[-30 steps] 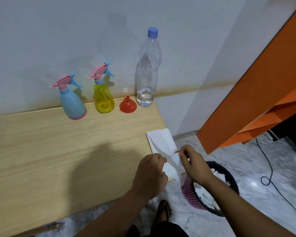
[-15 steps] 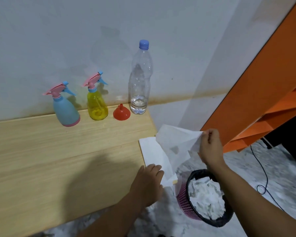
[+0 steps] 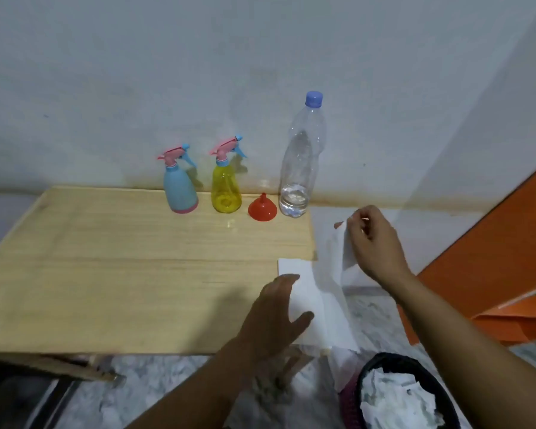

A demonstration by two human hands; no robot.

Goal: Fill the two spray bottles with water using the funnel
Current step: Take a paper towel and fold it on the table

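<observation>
the blue spray bottle (image 3: 180, 189) and yellow spray bottle (image 3: 226, 188) stand capped at the table's (image 3: 106, 274) back edge, the red funnel (image 3: 262, 208) upside down just beside them, then the water bottle (image 3: 300, 162), nearly empty. the left hand (image 3: 276, 314) lies open, pressing the tissue stack (image 3: 310, 301) flat. the right hand (image 3: 373, 246) pinches one sheet (image 3: 338, 258) between thumb and fingers. a hard tug could tear the sheet or drag the stack off the edge toward the bin (image 3: 415, 394).

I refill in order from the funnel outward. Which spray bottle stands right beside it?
The yellow spray bottle; the blue spray bottle stands one place further from the red funnel.
</observation>
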